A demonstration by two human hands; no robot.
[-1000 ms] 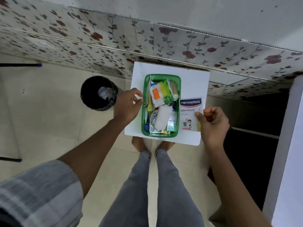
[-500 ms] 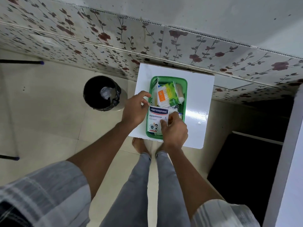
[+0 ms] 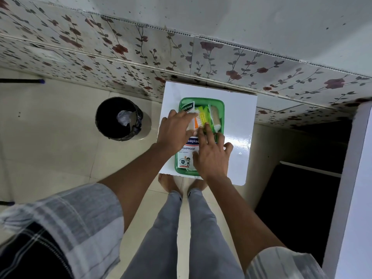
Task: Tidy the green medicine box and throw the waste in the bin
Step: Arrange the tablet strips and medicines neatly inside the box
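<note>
While both hands work inside it, green medicine box (image 3: 220, 103) sits on white table (image 3: 239, 117). Left hand (image 3: 177, 127) flat, fingers extended over packets, gripping nothing visible. Right hand (image 3: 211, 156) spread open, pressing Hansaplast box (image 3: 188, 150). Black bin (image 3: 118, 118) on floor, left of table.

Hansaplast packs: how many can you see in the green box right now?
2. One Hansaplast pack stands at the far left corner of the green box. The other Hansaplast pack lies flat near the front, partly under both hands. More could be hidden beneath them.
</note>
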